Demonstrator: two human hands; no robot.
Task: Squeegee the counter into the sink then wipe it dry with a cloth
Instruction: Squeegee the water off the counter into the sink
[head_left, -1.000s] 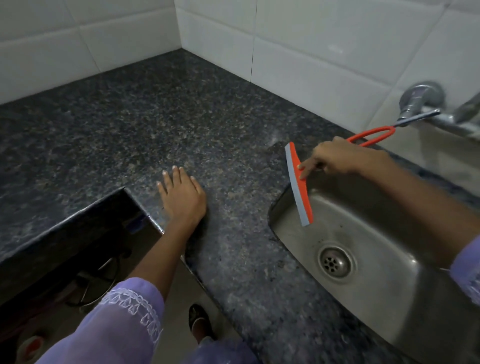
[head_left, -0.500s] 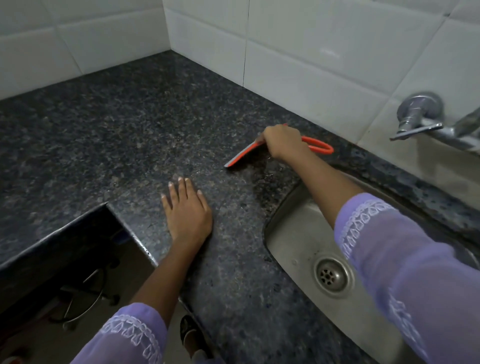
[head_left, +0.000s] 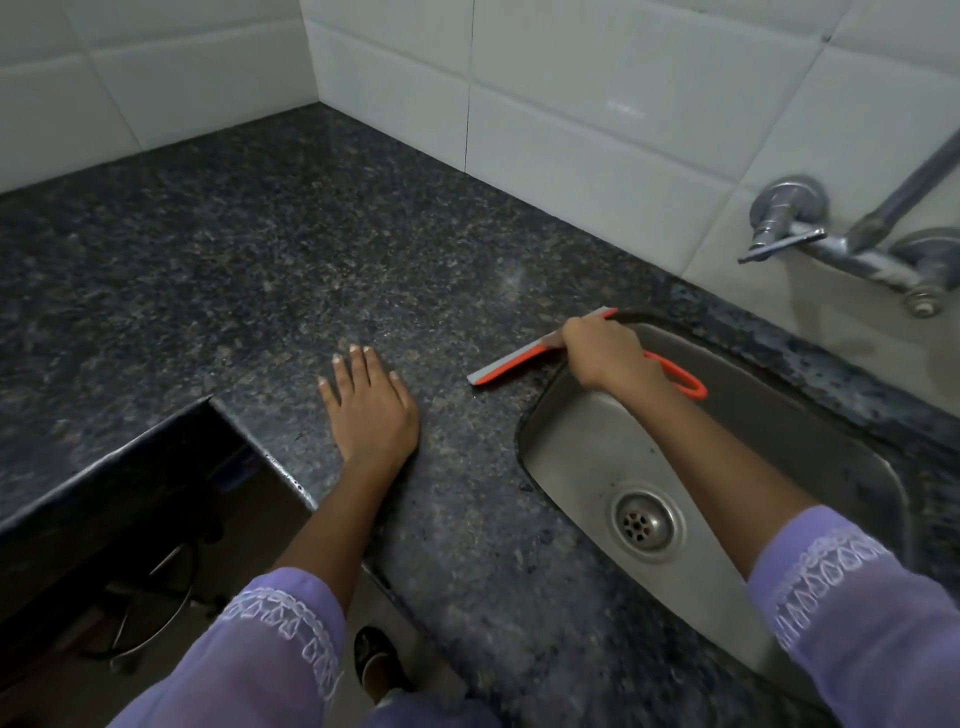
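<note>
My R hand (head_left: 605, 353) grips squeegee (head_left: 511, 361), blade on counter (head_left: 260, 249) right at sink (head_left: 587, 441) rim. L hand (head_left: 371, 410) flat, fingers straight, near front edge. Big bare counter twd back corner.

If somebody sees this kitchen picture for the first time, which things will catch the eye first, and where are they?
First comes the orange squeegee with a grey rubber blade, lying on the dark speckled granite counter at the sink's upper left rim and gripped by the right hand. Next is the left hand, pressed flat on the counter near its front edge. Then the stainless steel sink with its round drain, at lower right.
</note>
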